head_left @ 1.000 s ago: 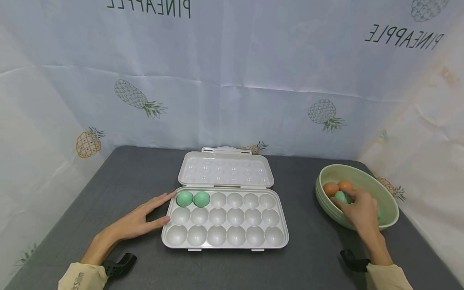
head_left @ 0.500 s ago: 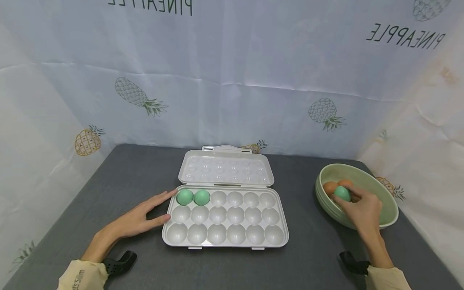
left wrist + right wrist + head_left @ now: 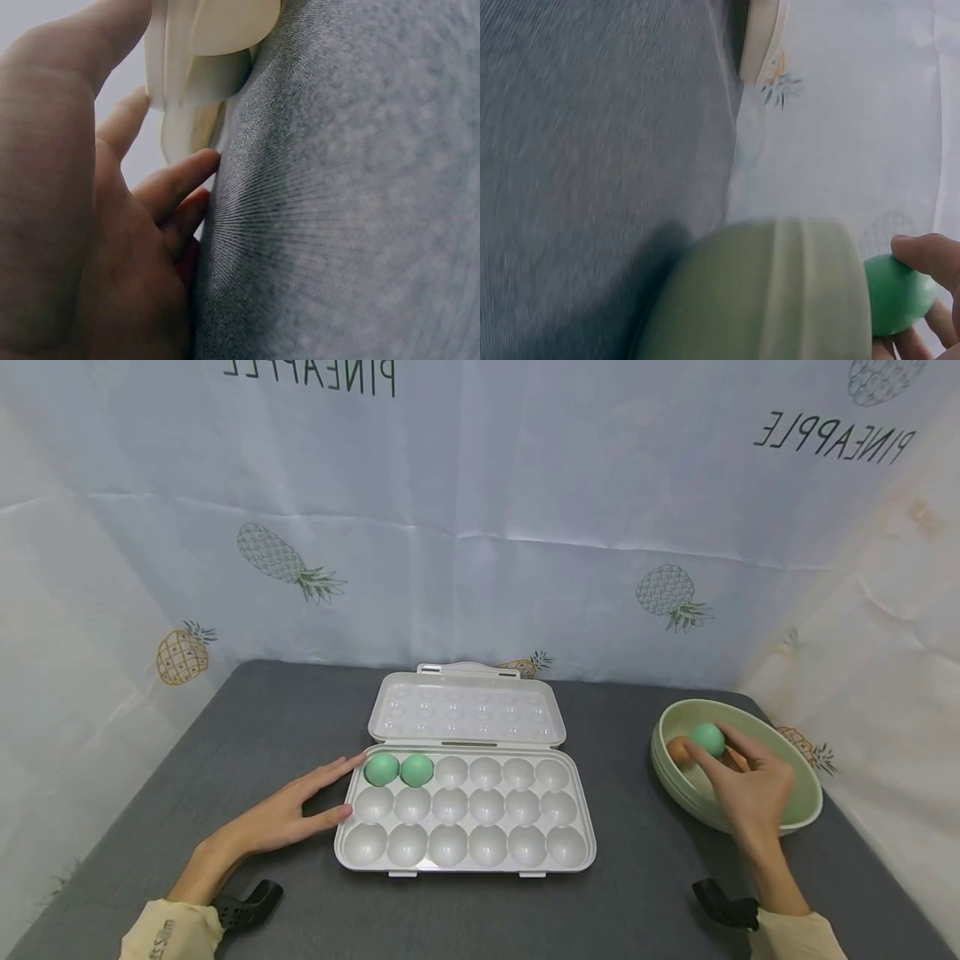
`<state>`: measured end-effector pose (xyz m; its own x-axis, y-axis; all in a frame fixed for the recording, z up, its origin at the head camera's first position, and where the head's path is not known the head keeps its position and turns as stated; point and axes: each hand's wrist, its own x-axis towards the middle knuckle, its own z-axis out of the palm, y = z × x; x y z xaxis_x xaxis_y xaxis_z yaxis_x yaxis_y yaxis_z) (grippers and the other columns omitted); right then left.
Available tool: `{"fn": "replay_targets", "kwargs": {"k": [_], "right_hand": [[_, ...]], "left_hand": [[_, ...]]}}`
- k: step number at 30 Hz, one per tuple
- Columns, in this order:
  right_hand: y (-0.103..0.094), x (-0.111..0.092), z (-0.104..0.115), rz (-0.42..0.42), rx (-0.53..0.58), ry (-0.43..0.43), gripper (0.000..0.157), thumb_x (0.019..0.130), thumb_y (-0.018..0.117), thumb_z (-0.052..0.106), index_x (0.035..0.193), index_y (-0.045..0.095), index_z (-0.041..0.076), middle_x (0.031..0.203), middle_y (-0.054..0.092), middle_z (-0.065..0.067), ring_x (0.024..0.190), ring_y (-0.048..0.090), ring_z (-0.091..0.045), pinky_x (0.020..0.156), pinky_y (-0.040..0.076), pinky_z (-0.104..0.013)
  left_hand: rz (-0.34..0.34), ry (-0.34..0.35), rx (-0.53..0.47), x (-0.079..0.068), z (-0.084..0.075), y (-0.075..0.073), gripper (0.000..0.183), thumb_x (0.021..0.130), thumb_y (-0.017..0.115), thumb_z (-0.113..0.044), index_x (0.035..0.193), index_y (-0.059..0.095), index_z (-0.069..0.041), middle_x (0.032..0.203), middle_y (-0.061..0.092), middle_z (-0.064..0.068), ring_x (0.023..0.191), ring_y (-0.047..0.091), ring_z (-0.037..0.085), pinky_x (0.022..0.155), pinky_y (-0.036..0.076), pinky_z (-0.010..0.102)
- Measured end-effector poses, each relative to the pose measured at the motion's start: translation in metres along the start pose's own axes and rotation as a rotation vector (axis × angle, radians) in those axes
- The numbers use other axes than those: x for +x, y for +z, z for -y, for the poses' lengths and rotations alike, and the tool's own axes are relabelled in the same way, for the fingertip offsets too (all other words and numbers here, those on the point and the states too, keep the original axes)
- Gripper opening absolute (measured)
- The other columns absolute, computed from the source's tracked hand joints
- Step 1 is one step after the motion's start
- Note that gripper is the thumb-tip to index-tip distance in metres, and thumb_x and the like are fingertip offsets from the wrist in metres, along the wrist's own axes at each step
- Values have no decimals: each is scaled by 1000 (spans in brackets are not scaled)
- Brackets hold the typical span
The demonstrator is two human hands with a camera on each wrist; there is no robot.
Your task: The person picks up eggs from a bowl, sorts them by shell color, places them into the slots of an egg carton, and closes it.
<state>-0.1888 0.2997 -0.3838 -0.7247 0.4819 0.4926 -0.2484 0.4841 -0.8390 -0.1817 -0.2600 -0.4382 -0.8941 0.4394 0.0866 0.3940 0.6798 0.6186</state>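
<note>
My right hand (image 3: pixel 753 785) pinches a green egg (image 3: pixel 707 739) between thumb and fingers, over the light green bowl (image 3: pixel 806 802). The right wrist view shows this egg (image 3: pixel 897 294) at the bowl's rim level. Orange eggs (image 3: pixel 679 750) lie in the bowl below, partly hidden by the hand. My left hand (image 3: pixel 273 818), fingers spread and straight, touches the left edge of a white egg tray (image 3: pixel 465 867). Two green eggs (image 3: pixel 382 769) sit in the two left cups of its back row. In the left wrist view the left fingertips (image 3: pixel 142 97) meet the tray's side.
The tray's clear lid (image 3: pixel 467 710) lies folded open toward the back. A dark grey cloth covers the table (image 3: pixel 465 918). Behind it hangs a white curtain (image 3: pixel 465 593) with pineapple prints. The bowl stands near the table's right edge.
My right hand has lifted the green egg up from among the other eggs toward the bowl's far rim. The left hand and tray have stayed in place.
</note>
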Motion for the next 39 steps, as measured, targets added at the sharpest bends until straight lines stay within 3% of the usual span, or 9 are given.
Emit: {"fn": "replay_targets", "kwargs": {"k": [8,12,26,29,36,39], "right_hand": [[17,-9,15,45,142,-59,43,78,80,-14,119,73,-6,102,74,14,96,71,-1,84,56,-9],[26,-14,22,77,167,-42,40,80,81,-8,119,75,-1,107,76,8,100,72,-1,89,56,-11],[66,-29,45,172,207,-86,43,77,83,-9,119,75,-2,108,73,13,107,69,-1,94,54,-12],[78,-34,48,201,247,-94,43,76,84,-11,117,75,-3,108,73,8,106,70,-2,94,55,-14],[109,-51,58,304,258,-129,44,74,84,-12,116,74,-5,116,71,-19,106,67,1,97,54,-15],[121,-58,64,349,269,-139,43,74,85,-11,116,75,-5,117,71,-22,104,67,2,98,54,-16]], "left_hand": [[-3,4,-4,-1,1,1,68,99,65,-40,159,35,-37,161,40,26,147,34,57,108,34,78],[-3,6,-3,0,2,2,68,99,66,-40,159,35,-37,161,40,26,147,34,57,108,34,78],[-6,9,0,1,4,2,69,99,66,-40,159,34,-38,161,39,25,147,34,57,108,34,77],[-5,6,-2,1,4,1,69,99,66,-40,159,34,-38,161,39,25,147,34,56,108,34,77],[-3,4,-1,1,3,1,69,99,66,-40,159,34,-38,161,39,25,147,34,57,108,34,77],[-4,1,0,1,3,1,68,99,66,-40,159,34,-38,161,39,25,147,34,57,109,34,77]]}}
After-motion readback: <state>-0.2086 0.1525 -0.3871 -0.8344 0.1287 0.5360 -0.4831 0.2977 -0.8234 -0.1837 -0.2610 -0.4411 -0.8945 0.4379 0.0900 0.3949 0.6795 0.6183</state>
